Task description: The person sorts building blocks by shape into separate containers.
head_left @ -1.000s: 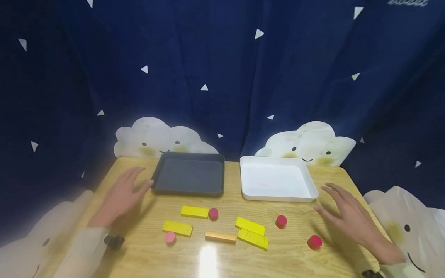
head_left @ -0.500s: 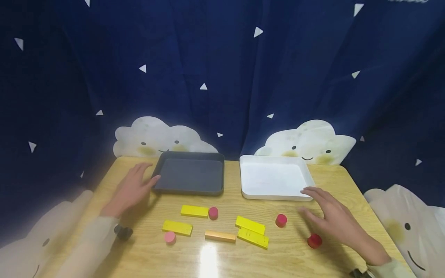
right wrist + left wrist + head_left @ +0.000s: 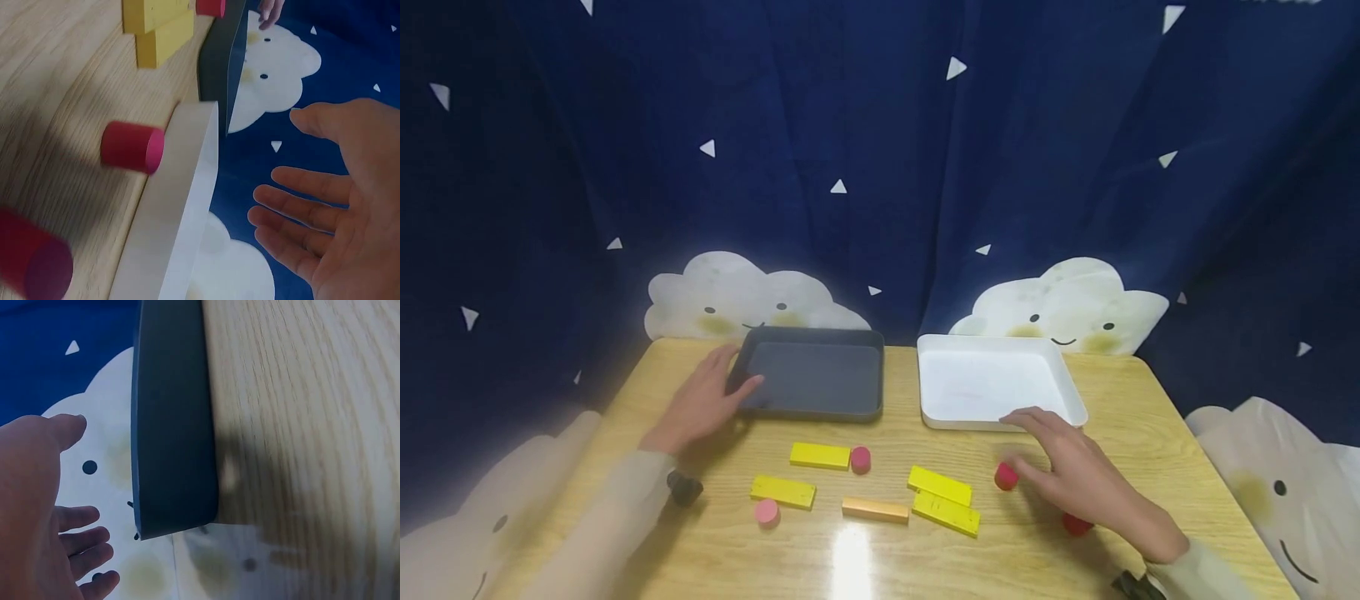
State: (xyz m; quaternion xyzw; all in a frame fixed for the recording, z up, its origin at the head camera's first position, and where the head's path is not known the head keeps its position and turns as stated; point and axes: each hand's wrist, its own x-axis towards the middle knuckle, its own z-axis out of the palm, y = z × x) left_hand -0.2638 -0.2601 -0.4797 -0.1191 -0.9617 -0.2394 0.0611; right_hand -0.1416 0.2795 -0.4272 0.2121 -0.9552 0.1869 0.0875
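Observation:
My left hand (image 3: 703,404) hovers at the near left corner of a dark grey tray (image 3: 820,415), its fingers apart and holding nothing. In the left wrist view the tray's side wall (image 3: 172,425) stands beside the spread fingers. My right hand (image 3: 1075,471) is above the table just in front of a white tray (image 3: 1000,427), also holding nothing. Close to its thumb is a red cylinder (image 3: 1006,476). A second red cylinder (image 3: 1077,525) lies partly hidden beneath that hand. The right wrist view shows both red cylinders standing near the white tray's wall (image 3: 165,206).
Two yellow blocks (image 3: 820,456) (image 3: 784,492) lie at left, near a dark pink cylinder (image 3: 861,460) and a light pink cylinder (image 3: 767,513). An orange block (image 3: 875,510) sits centrally. Two more yellow blocks (image 3: 940,485) (image 3: 946,513) touch each other. A dark blue curtain (image 3: 880,150) hangs behind the table.
Both hands have moved inward: the left toward the grey tray's corner, the right leftward from the table's right side to the front of the white tray. The blocks, cylinders and trays have stayed put.

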